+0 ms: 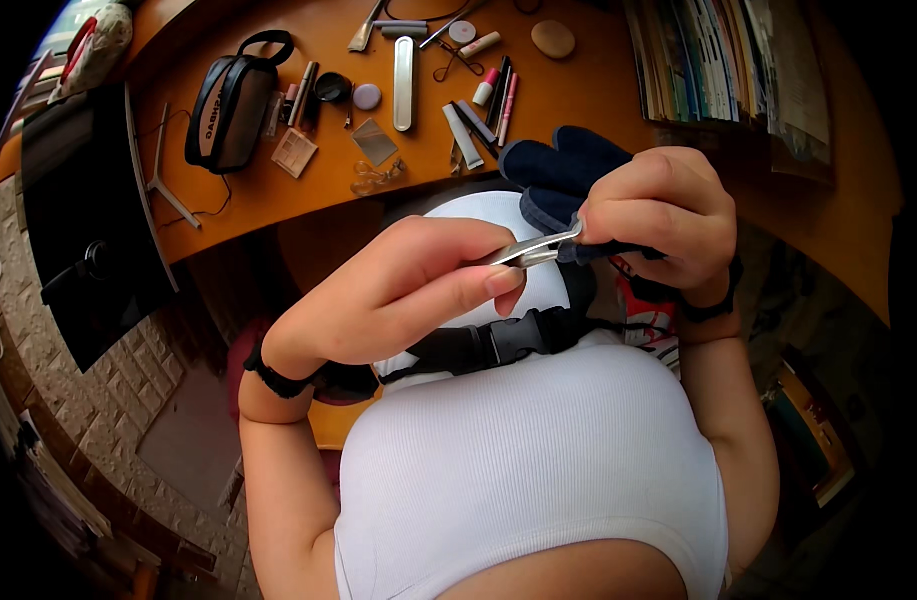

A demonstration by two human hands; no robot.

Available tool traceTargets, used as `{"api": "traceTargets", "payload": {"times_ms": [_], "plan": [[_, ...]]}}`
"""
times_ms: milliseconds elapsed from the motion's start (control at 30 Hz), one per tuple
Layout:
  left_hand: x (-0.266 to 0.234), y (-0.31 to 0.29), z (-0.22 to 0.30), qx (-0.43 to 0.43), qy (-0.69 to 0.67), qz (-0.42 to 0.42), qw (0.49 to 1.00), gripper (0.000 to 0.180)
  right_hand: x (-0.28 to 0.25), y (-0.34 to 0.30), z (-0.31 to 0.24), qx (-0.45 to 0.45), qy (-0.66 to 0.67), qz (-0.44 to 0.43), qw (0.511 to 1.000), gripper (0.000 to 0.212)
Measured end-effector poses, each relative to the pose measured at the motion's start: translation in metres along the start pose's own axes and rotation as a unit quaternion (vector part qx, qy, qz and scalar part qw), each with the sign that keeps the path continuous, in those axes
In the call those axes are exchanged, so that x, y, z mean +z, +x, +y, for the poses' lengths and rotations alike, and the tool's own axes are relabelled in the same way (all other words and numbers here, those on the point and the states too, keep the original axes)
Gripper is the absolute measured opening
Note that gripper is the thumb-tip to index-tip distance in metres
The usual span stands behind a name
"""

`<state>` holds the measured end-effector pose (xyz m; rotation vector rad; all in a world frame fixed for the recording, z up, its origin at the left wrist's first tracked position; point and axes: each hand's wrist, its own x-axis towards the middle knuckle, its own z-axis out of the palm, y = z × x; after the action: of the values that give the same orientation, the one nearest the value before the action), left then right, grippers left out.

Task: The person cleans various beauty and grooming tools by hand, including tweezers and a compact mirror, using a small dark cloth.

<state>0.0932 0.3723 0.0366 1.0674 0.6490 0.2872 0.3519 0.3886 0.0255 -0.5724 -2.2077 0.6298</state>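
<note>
A small silver nail clipper (pixel 539 246) is pinched between the thumb and fingers of my left hand (pixel 409 285), above my lap. Its curved metal end points right and meets the fingertips of my right hand (pixel 669 210). My right hand is closed on a dark blue cloth (pixel 569 170) with paler stitched edging. Folds of the cloth stick out to the left of those fingers, and part hangs under the clipper. The right fingertips partly hide where metal and cloth meet.
The wooden desk (pixel 309 200) holds a black pouch (pixel 234 110), a long silver case (pixel 406 85), a tan oval sponge (pixel 554 40), and several cosmetic tubes and pencils (pixel 479 115). Upright books and papers (pixel 719 70) stand back right. A black monitor (pixel 89 220) stands left.
</note>
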Motion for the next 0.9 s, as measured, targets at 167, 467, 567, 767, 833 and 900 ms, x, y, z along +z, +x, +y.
{"api": "traceTargets", "payload": {"times_ms": [167,467,567,767,833,900], "plan": [[0.003,0.002,-0.011,0.016,-0.003,0.001,1.000,0.032,0.001,-0.007,0.001,0.003,0.015,0.004,1.000,0.016],[0.007,0.001,-0.009,-0.013,-0.020,-0.011,1.000,0.032,-0.002,-0.011,-0.001,-0.005,0.005,-0.004,1.000,0.016],[0.008,0.001,-0.010,-0.002,-0.022,-0.011,1.000,0.032,-0.002,-0.013,-0.001,-0.007,0.011,-0.005,1.000,0.016],[0.008,-0.003,-0.005,-0.016,-0.008,-0.006,1.000,0.032,-0.017,-0.017,-0.005,0.012,-0.010,-0.039,0.999,0.019],[0.001,-0.011,0.005,-0.036,-0.030,0.001,0.999,0.031,-0.028,-0.029,0.004,0.073,-0.024,0.074,0.994,0.022],[0.004,-0.012,0.002,-0.031,-0.029,0.040,0.998,0.027,-0.035,-0.035,0.002,0.109,-0.004,0.103,0.989,0.024]]}}
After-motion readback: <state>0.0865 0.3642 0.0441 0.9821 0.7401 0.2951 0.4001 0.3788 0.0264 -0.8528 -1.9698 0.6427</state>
